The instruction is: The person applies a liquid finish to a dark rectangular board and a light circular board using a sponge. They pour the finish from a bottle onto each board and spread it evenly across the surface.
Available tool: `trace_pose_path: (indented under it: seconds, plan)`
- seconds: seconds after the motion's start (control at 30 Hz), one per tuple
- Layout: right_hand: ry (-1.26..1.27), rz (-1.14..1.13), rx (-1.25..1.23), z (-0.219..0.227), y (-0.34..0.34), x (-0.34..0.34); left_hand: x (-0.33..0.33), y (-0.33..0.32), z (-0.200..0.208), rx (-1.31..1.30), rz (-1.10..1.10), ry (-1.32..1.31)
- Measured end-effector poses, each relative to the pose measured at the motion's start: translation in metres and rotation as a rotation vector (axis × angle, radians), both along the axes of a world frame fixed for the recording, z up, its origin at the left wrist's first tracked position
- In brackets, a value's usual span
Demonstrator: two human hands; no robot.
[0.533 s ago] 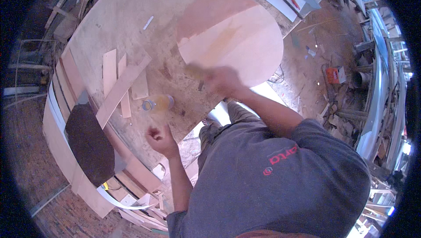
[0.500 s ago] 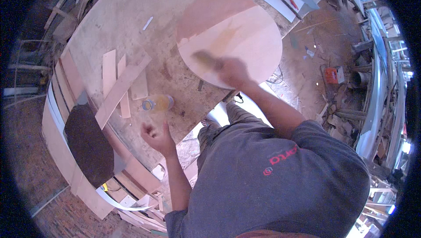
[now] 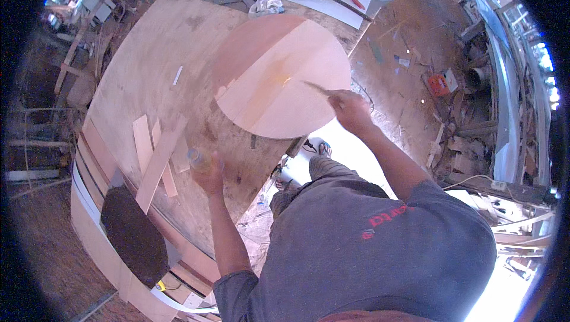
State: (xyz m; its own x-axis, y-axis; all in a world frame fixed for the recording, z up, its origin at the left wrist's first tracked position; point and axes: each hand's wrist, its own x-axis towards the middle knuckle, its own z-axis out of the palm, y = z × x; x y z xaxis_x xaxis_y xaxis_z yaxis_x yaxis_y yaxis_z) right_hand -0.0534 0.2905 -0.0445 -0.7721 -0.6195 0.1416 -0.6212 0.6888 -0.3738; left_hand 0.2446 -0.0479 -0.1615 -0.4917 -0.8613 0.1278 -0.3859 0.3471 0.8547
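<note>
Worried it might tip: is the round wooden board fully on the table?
Partly off: the round wooden board juts rightward past the edge of the table.

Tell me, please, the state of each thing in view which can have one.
Round board: lying flat, overhanging the table, yellowish streak on top.
Bottle: held in the left hand; capped or not, unclear.
Flat tool: held in the right hand over the board; contact unclear.
Cloth: crumpled.
Wood strips: loose, some crossed.
</note>
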Motion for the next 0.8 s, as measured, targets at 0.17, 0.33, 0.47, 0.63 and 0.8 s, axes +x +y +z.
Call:
trace_pose_path:
  seconds: [0.17,0.33,0.47,0.63,0.8]
  plan:
    - [-0.007,-0.239,-0.117,0.019,0.080,-0.054,-0.072,0.001,0.105,-0.365,-0.254,-0.524]
    - [-0.097,-0.417,-0.222,0.005,0.133,-0.108,-0.185,0.032,0.221,-0.481,-0.431,-1.048]
    - [-0.111,-0.375,-0.331,-0.012,0.167,-0.142,-0.272,0.063,0.263,-0.628,-0.545,-1.418]
    - [-0.144,-0.354,-0.446,-0.016,0.213,-0.164,-0.355,0.097,0.268,-0.808,-0.632,-1.654]
    - [-0.228,-0.440,-0.406,-0.018,0.248,-0.182,-0.397,0.122,0.262,-0.871,-0.626,-1.782]
